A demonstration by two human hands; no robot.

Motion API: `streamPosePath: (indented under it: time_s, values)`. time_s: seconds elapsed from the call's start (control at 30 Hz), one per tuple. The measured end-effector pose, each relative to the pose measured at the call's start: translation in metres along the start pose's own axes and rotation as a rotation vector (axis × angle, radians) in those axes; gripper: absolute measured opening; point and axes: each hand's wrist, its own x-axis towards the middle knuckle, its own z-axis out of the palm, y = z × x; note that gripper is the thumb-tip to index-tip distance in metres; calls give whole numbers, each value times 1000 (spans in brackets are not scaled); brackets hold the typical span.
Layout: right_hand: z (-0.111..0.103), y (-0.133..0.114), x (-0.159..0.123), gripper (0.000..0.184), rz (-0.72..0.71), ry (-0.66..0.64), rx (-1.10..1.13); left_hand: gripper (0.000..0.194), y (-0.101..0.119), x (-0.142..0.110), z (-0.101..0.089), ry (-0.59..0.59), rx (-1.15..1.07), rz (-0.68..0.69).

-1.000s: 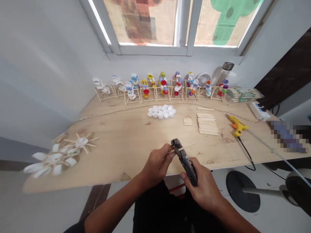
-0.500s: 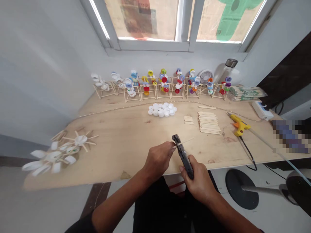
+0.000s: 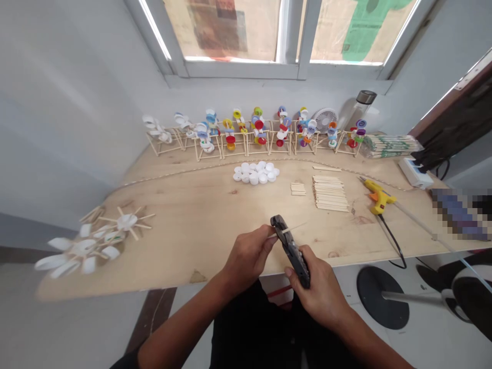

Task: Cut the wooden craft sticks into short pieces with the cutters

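Above the table's front edge, my left hand [image 3: 246, 253] is closed in a pinch on a thin wooden stick [image 3: 298, 227]. The stick passes across the jaws of a dark plier-like cutter [image 3: 291, 251], and its far end sticks out to the right. My right hand [image 3: 321, 287] wraps round the cutter's handles, which tilt up and to the left. Just beyond the hands lie a small group of short sticks [image 3: 298, 189] and a neat pile of longer sticks [image 3: 330, 193]. White bottle caps [image 3: 253, 178] are clustered to the left of these.
A yellow glue gun [image 3: 378, 197] with its cord lies at right. Wheels of caps and sticks [image 3: 84, 248] rest at left. Small stick frames with coloured caps [image 3: 257, 133] line the back, near a fan [image 3: 325, 121], a bottle [image 3: 361, 110] and a power strip [image 3: 415, 173].
The cutter's head has shifted slightly left and down across the stick, and its handles have moved slightly right. Both hands keep their holds.
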Motion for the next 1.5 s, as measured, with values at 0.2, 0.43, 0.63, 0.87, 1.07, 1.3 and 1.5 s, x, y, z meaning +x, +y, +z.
streamPosePath:
  time_s: [0.2, 0.43, 0.63, 0.87, 1.07, 1.3, 1.5]
  values:
    - [-2, -1, -5, 7, -17, -17, 15, 13, 9, 2, -8, -101, -167, -123]
    - [2, 0, -6, 11, -11, -11, 15, 11, 8, -1, -4, -62, -51, -72]
    - [11, 6, 3, 16, 31, -21, -4, 14, -7, -8, 16, 99, 465, 83]
    - [11, 6, 5, 15, 35, -45, -5, 17, -15, -12, 21, 112, 433, 84]
    - [6, 0, 1, 12, 20, -41, 6, 16, 2, -10, 7, 60, 120, -41]
    - [3, 0, -3, 12, 4, -51, -4, 20, 9, -7, -6, -130, -168, -268]
    - [1, -2, -4, 11, 8, -64, -3, 22, 8, 3, -15, -256, -390, -377]
